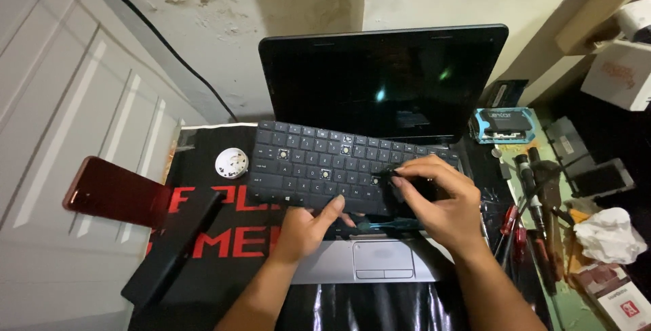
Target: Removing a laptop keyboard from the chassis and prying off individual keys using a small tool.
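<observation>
Sitting open on the dark mat [224,236], the laptop [383,87] has its black screen upright and its silver palm rest and touchpad [382,260] showing below. The keyboard [319,165] is out of its bay and lies tilted across the laptop's deck, its left end hanging over the mat. Several keys are missing, leaving small pale nubs exposed. It looks thin, light and bendy, likely to flex if lifted by one corner, so a hold along the long edges would suit it best; the key caps seem small, brittle and easy to snap or lose.

The left hand [305,229] steadies the keyboard's lower edge, thumb pressed on top and fingers curled beneath. The right hand [437,202] pinches near the keyboard's right end, thumb and forefinger closed on something small and dark, though I cannot tell exactly what.

A flat black slab [173,246] lies at left beside a red phone [112,192], a small white round disc [232,163] sits near the keyboard's corner, and screwdrivers [529,182] lie at right.
</observation>
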